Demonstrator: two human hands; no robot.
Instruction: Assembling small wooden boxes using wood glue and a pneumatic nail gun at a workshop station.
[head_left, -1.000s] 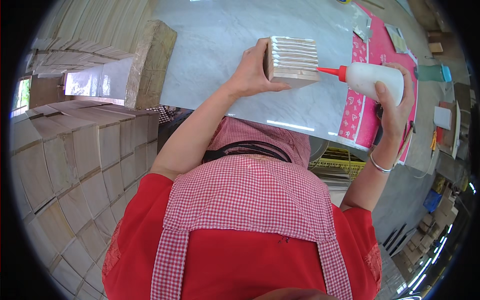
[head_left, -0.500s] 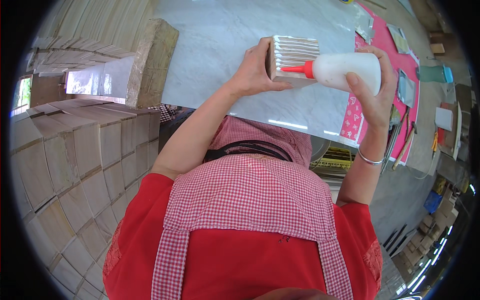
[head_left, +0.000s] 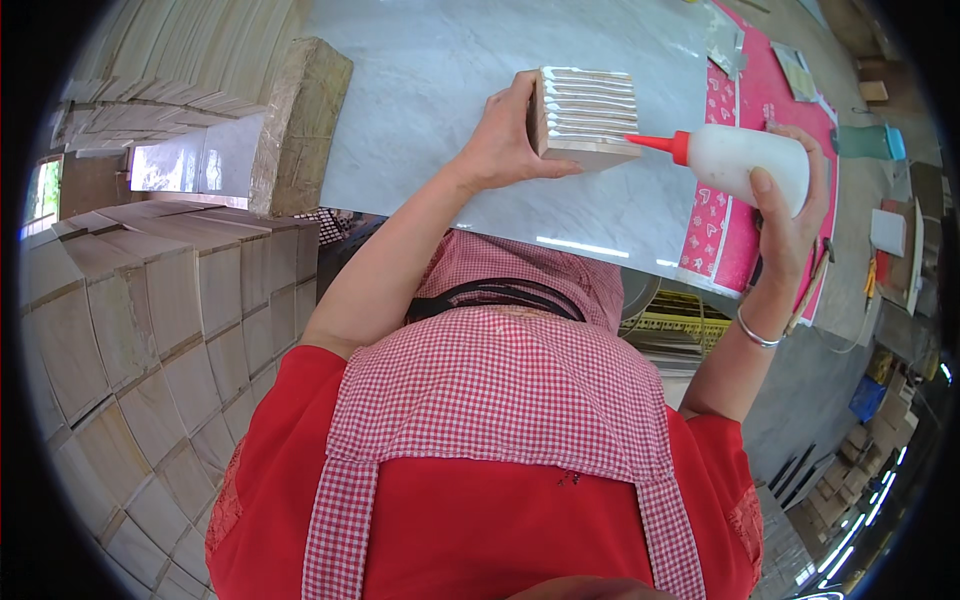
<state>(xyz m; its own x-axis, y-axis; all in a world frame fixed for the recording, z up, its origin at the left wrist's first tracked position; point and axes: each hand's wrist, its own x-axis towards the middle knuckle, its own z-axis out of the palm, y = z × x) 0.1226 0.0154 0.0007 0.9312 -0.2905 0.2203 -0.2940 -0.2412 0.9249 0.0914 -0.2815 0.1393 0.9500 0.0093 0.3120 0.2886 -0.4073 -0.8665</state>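
Gripping a white bottle (head_left: 745, 165), the right hand (head_left: 796, 213) points its red nozzle (head_left: 658, 145) at the wooden block (head_left: 588, 117) the left hand (head_left: 502, 143) clasps.

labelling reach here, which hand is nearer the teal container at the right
Right. The right hand, around the white bottle, is left of the teal container in the picture; the left hand, gripping the white-lined block, is much farther left.
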